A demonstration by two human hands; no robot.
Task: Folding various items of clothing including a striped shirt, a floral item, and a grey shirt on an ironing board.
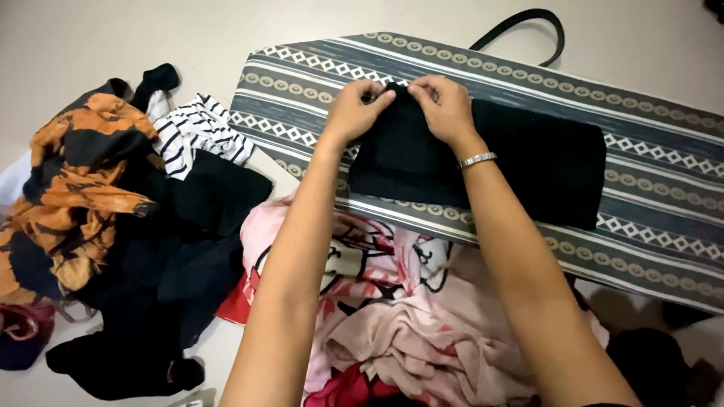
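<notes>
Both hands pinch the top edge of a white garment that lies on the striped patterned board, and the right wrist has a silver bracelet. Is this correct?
Not quite: the head view shows the garment is black, not white. The left hand and right hand do pinch its top edge on the striped board, and the bracelet is on the right wrist.

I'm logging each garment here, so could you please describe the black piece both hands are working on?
The black garment is plain, dark, soft-looking cloth, lying flat and folded on the striped patterned board. The left hand and right hand pinch its upper left edge, bunched up between their fingers.
</notes>
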